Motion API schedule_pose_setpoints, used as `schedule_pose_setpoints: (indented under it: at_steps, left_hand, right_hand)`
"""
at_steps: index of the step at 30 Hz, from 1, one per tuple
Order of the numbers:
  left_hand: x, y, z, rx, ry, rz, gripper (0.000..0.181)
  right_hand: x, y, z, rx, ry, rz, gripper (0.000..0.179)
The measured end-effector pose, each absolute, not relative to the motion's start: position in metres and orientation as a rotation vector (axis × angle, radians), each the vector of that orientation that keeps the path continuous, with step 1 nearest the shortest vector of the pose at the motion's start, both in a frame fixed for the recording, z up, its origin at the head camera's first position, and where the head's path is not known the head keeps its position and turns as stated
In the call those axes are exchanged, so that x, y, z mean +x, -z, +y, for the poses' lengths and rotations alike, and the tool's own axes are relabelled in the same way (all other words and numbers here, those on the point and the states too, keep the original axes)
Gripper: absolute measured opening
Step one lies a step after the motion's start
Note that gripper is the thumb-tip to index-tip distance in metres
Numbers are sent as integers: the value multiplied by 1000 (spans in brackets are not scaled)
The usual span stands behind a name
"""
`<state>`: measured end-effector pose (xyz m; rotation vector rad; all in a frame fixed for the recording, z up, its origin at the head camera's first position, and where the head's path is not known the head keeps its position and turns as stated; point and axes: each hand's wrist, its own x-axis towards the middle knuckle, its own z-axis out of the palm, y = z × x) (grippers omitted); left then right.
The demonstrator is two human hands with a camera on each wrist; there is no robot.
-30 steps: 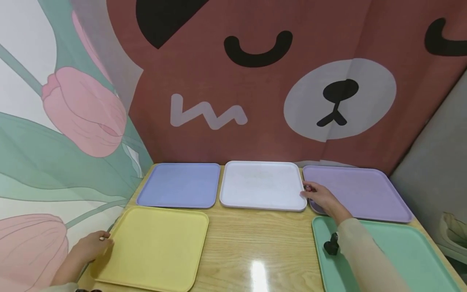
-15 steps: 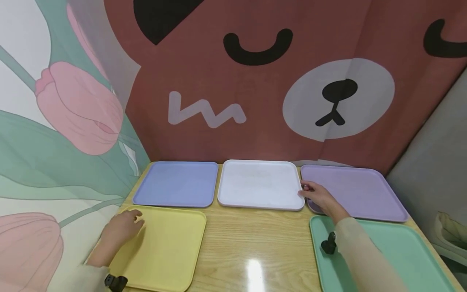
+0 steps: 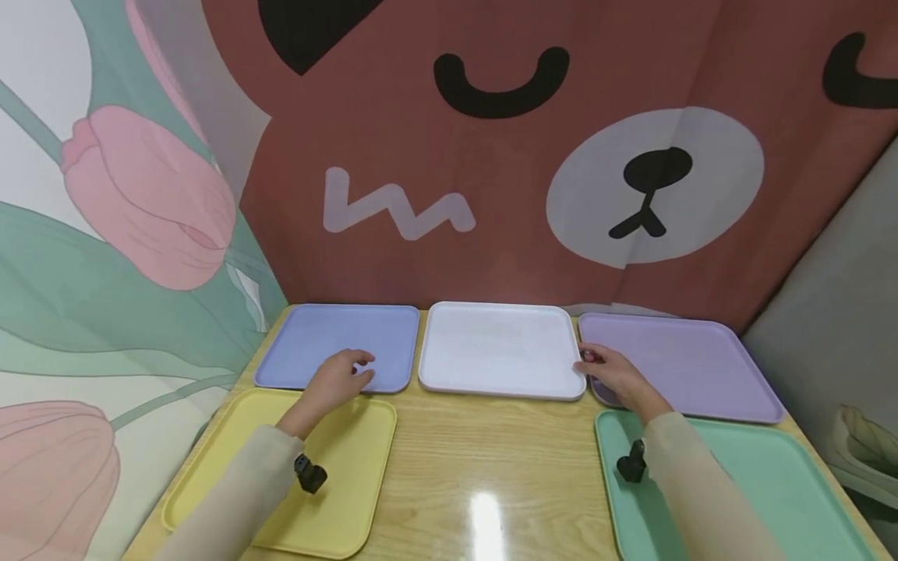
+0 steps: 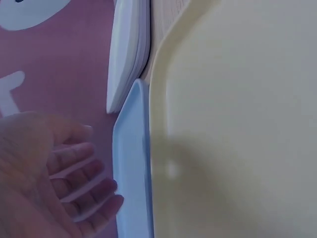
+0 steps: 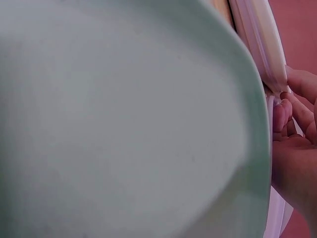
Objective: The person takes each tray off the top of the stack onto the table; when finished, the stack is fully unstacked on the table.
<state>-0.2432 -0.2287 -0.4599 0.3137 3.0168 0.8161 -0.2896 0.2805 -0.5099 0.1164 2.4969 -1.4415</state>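
Observation:
A white tray (image 3: 501,351) lies at the back middle of the table. My right hand (image 3: 617,374) grips its right edge, thumb and fingers at the rim; in the right wrist view the fingers (image 5: 299,84) are curled at the tray's corner. Layered lines run along the white tray's side in the left wrist view; whether it is one tray or a stack I cannot tell. My left hand (image 3: 340,378) hovers over the front of the blue tray (image 3: 302,343), fingers loosely bent and holding nothing. Below that forearm lies a yellow tray (image 3: 351,483).
A purple tray (image 3: 687,366) sits at the back right, beneath my right hand. The green tray (image 3: 758,475) lies at the front right under my right forearm. Bare wooden table (image 3: 449,460) shows between the yellow and green trays. A bear-print cloth (image 3: 393,273) hangs behind.
My left hand has left the yellow tray's left edge and moved right and away from me, over the blue tray. The right hand keeps its hold on the white tray's edge.

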Motion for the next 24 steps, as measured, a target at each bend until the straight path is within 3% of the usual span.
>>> schedule_pose_setpoints:
  at_steps: [12, 24]
  left_hand:
    - [-296, 484, -192, 232, -976, 2940, 42]
    - [-316, 492, -173, 191, -921, 2967, 47]
  right_hand:
    - [-290, 505, 278, 132, 1428, 2498, 66]
    - [-294, 509, 281, 142, 1413, 2525, 62]
